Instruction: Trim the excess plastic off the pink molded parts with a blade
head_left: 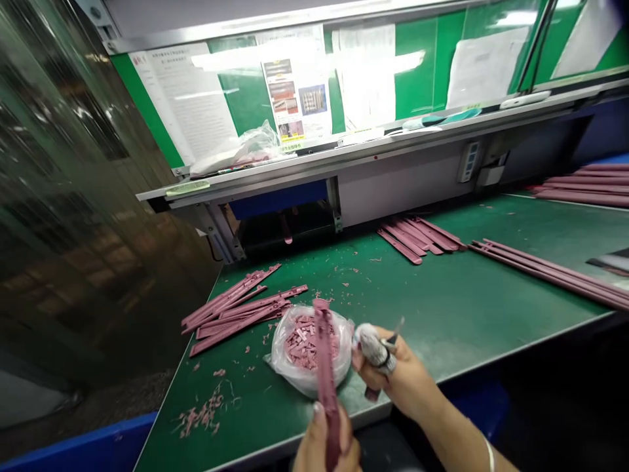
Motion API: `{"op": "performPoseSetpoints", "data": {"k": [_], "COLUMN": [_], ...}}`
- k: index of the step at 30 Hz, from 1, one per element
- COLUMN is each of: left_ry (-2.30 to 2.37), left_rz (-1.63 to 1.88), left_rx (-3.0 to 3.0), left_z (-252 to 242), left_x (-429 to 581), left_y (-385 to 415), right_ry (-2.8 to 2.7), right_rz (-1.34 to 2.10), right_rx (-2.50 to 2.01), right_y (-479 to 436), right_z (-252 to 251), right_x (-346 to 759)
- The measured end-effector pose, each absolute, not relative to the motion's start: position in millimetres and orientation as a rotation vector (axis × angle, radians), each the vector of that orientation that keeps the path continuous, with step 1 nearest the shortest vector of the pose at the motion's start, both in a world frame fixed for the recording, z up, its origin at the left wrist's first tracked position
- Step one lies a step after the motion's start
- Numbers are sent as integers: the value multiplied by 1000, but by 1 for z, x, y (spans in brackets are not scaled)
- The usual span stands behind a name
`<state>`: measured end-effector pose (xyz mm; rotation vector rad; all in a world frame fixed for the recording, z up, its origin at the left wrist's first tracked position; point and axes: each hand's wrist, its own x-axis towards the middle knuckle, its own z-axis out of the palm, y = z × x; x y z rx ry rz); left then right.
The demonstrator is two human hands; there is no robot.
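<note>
The green bench [466, 308] is wide, but the work is held over its near edge, so I think a dropped piece could fall to the floor. A loose pile of mauve plastic strips [236, 311] lies left of the clear plastic bag of mauve trimmings [289, 367], which sits soft and open near that edge; a push from an arm could tip it. The long mauve plastic strip [324, 354] stands nearly upright over this bag. The left hand [309, 452] is closed around its lower end only, so the top may swing. The right hand [405, 380] is closed on a small thin metal blade [396, 328], just beside the strip. Its thumb is wrapped in tape, yet a slip could cut the bare left fingers.
</note>
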<state>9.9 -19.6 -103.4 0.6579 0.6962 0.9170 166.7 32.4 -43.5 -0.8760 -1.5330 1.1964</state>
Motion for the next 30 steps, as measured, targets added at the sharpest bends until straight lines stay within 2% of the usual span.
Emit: {"op": "performPoseSetpoints", "data": {"k": [4, 7, 13, 18, 30], "left_ry": [865, 1034, 1016, 979, 983], "left_rz": [1276, 1597, 1985, 2120, 2013], "left_rx": [712, 874, 1154, 1292, 1307], "left_z": [-76, -49, 1, 13, 15], "left_x": [-14, -27, -16, -2, 3], "left_y": [-8, 2, 12, 17, 14], "right_ry": [-2061, -2260, -2572, -2648, -2617], "right_rz": [539, 300, 273, 272, 181], "right_rx": [-1388, -1524, -1298, -1185, -1255], "right_y": [62, 62, 21, 7, 19], "right_z": [-29, -21, -2, 4, 1], "right_x": [174, 175, 164, 150, 140]}}
